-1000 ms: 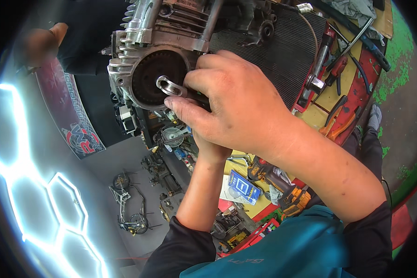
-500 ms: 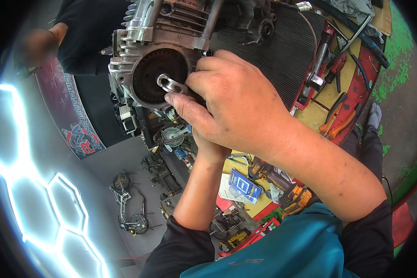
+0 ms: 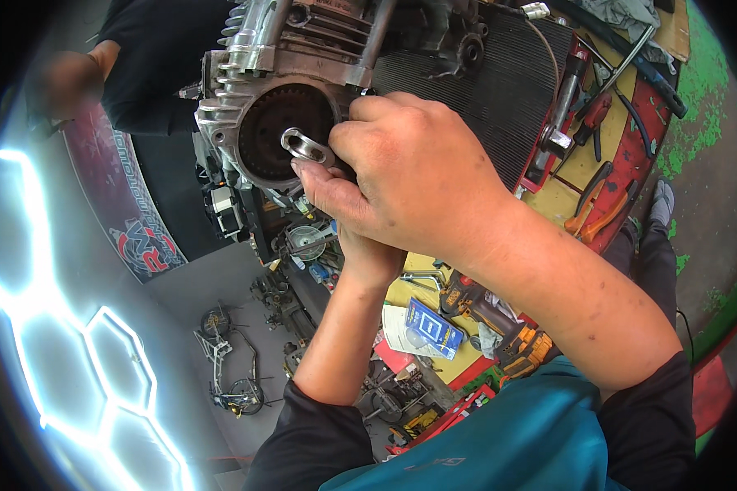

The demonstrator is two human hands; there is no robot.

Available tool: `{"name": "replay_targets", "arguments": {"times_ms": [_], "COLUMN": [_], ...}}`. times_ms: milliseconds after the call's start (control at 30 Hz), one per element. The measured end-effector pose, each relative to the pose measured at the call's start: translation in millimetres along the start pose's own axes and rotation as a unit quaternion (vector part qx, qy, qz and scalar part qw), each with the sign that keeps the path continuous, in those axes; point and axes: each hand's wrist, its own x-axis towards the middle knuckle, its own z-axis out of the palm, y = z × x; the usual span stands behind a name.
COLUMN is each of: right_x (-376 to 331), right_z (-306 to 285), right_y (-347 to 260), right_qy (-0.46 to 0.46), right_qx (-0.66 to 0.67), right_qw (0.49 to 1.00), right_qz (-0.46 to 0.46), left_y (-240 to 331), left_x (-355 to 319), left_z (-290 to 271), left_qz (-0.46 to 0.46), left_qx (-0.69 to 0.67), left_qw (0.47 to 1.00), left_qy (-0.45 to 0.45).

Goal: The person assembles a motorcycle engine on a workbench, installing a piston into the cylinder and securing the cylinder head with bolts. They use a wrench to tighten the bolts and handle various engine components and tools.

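A finned metal engine stands at the top of the view, with a dark toothed sprocket inside its round opening. My right hand is closed around a shiny wrench, thumb pressed along it. The wrench's loop-shaped end sticks out in front of the sprocket; whether it touches cannot be told. Underneath the right hand is my left hand, showing only near the wrist. Its fingers are hidden, and so is anything they may hold.
A black finned radiator lies right of the engine. Pliers and a long ratchet-like tool rest on the red and yellow bench. Nearer me are a blue packet and a cordless power tool. Another person's dark sleeve is at upper left.
The wrench end and engine sit very slightly farther right in view. My left forearm has shifted a little to the left; the right hand's grip looks the same.
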Motion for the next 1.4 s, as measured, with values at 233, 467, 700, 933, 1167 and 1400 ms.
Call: {"name": "replay_targets", "arguments": {"times_ms": [233, 467, 700, 933, 1167, 1400], "right_x": [7.1, 12.4, 15.9, 14.0, 11.4, 9.9], "right_z": [7.5, 9.4, 5.3, 10.3, 5.9, -2.3], "right_y": [0.7, 5.1, 3.7, 4.9, 1.3, -9.1], "right_qy": [0.017, -0.013, -0.049, -0.027, -0.003, -0.020], "right_qx": [-0.017, -0.012, -0.010, 0.018, -0.060, -0.080], "right_qw": [0.999, 0.999, 0.998, 0.999, 0.996, 0.996], "right_qz": [-0.022, -0.050, -0.036, -0.026, -0.067, -0.017], "left_y": [-1.1, -15.7, -29.4, -12.1, -4.7, -18.3], "left_x": [-0.9, -1.4, 2.8, 4.1, 3.1, 11.5], "left_z": [-14.4, -14.6, -16.3, -20.4, -12.4, 10.6], "left_qz": [0.100, 0.087, 0.054, -0.107, 0.112, 0.182], "left_qx": [0.209, 0.192, 0.054, -0.199, 0.225, 0.098], "left_qw": [0.973, 0.978, 0.996, 0.970, 0.967, 0.976], "left_qy": [-0.008, 0.003, -0.044, -0.091, -0.041, 0.062]}}
